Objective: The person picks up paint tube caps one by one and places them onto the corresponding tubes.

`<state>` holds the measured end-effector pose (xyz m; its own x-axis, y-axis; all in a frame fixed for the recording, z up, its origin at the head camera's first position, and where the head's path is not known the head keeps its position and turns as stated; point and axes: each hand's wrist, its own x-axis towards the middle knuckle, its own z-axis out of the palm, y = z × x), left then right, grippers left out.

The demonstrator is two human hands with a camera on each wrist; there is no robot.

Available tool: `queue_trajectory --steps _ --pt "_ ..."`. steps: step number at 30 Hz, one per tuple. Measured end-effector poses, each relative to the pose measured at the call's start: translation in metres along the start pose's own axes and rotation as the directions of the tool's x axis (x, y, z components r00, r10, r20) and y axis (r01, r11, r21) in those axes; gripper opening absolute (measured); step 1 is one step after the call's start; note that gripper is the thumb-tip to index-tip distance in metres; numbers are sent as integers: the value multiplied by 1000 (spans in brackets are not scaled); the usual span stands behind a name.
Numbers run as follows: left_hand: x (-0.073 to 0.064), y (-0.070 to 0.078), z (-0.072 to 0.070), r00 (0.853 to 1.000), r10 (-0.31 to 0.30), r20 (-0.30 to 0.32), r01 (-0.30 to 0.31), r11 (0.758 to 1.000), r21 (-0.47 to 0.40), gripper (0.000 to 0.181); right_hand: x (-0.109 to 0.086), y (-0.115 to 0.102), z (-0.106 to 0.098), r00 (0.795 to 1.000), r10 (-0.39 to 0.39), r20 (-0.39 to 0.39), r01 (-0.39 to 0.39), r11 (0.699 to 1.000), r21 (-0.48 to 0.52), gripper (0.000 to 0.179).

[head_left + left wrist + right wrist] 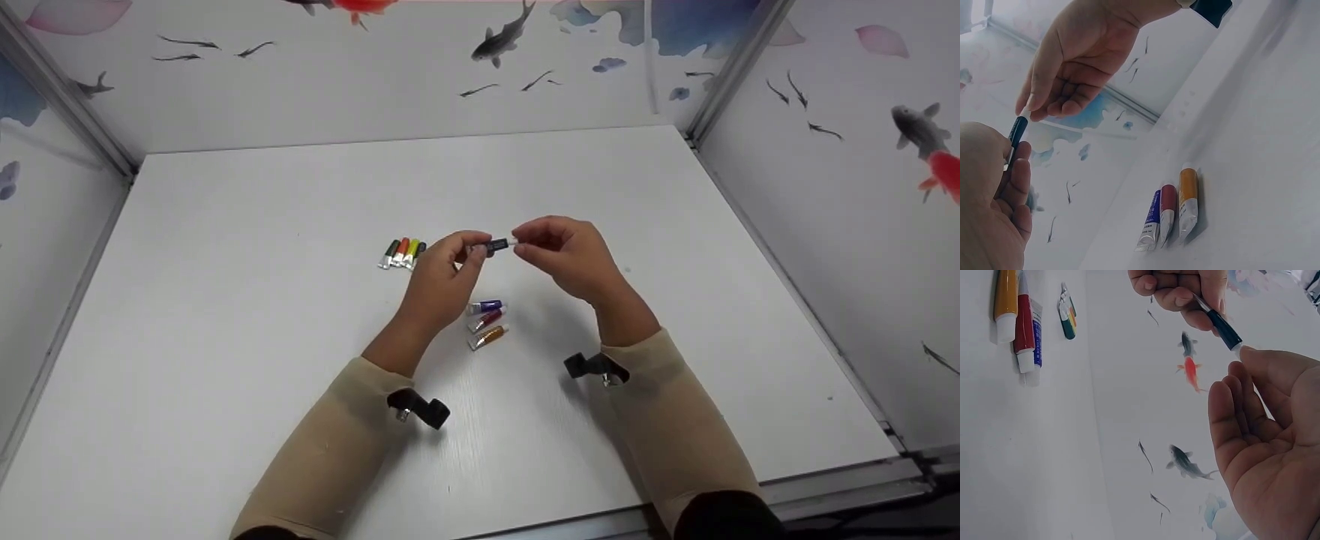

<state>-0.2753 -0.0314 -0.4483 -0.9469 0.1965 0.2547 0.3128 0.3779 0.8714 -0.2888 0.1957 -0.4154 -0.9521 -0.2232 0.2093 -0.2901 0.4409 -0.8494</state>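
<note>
A small dark blue-green paint tube (1224, 329) with a white cap (513, 241) is held in the air above the table. My left hand (444, 279) grips the tube's body between thumb and fingers. At the other end, my right hand (576, 255) pinches the white cap between thumb and forefinger. Below the hands lie three paint tubes side by side: a blue-violet tube (1152, 216), a red tube (1167, 211) and an ochre tube (1188, 197), all with white caps. Whether the held cap is loose or still seated cannot be told.
Left of my left hand, several tubes lie in a row on the white table (225, 337), among them a dark green tube (391, 253), an orange tube (402, 249) and a yellow tube (412, 251). My left hand partly covers that row. Printed wall panels (360, 97) surround the table.
</note>
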Motion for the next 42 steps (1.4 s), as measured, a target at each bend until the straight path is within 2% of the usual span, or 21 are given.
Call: queue_trajectory --steps 11,25,37,42 --pt "-1 2 0 1000 6 5 -6 1000 2 29 2 1 0 1000 20 4 -20 1000 -1 17" --pt "0 3 1 1000 11 1 -11 1000 2 30 2 0 2 999 38 0 -38 998 -49 16" --pt "0 4 1 1000 -5 0 5 1000 -2 28 3 0 3 998 65 3 -65 997 -39 23" --pt "-1 5 1 1000 16 -2 -16 1000 6 29 3 2 4 998 67 2 -67 997 -32 26"
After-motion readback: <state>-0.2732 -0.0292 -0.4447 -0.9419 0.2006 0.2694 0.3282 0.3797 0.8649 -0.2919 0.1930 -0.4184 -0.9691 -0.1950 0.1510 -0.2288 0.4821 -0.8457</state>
